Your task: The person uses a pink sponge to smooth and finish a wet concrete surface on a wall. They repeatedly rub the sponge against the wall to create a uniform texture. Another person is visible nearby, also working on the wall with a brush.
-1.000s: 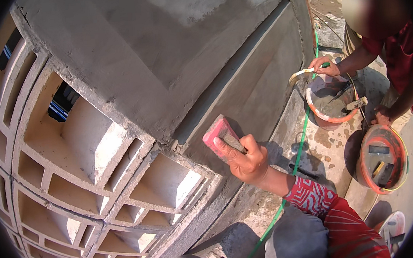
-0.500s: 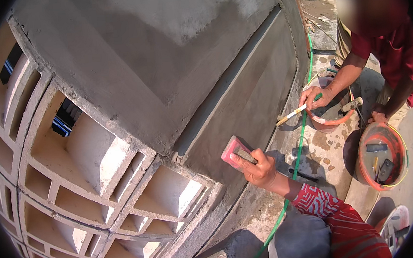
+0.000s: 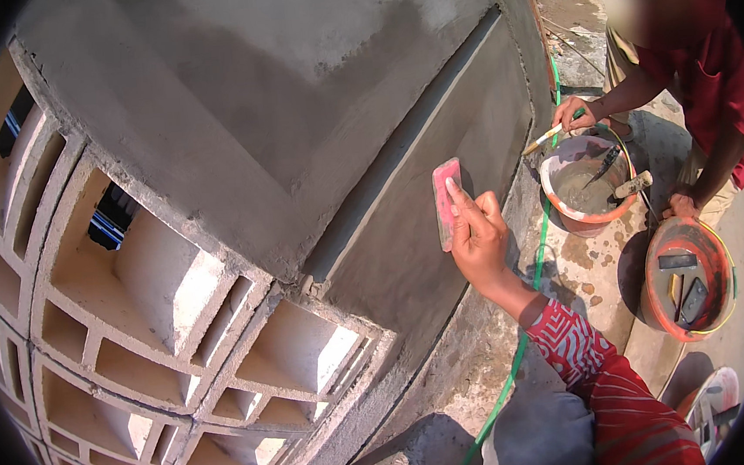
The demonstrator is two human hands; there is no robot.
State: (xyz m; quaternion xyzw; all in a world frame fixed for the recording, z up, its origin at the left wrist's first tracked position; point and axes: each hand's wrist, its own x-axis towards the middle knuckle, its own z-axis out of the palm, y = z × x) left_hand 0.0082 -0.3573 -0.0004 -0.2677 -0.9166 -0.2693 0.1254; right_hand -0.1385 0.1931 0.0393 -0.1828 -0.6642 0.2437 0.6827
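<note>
My right hand (image 3: pixel 483 239) comes in from the lower right in a red patterned sleeve. Its fingers are closed round a pink rectangular sponge float (image 3: pixel 447 213), held upright at the lower panel of a grey plastered wall (image 3: pixel 392 261). Whether the float touches the plaster, I cannot tell. A long recessed groove (image 3: pixel 408 129) runs between this panel and the larger upper one. My left hand is out of the picture.
At right, a co-worker in red holds a green-handled brush (image 3: pixel 548 138) beside a mortar bucket (image 3: pixel 586 207) with a hammer (image 3: pixel 633 184). Another bucket (image 3: pixel 653 245) contains tools. A green hose (image 3: pixel 522 356) crosses the ground. Pale ventilation blocks (image 3: pixel 180 352) fill the left.
My right hand has moved up and slightly right along the panel, turning the float upright. The co-worker's brush has lifted away from the wall's base toward the mortar bucket.
</note>
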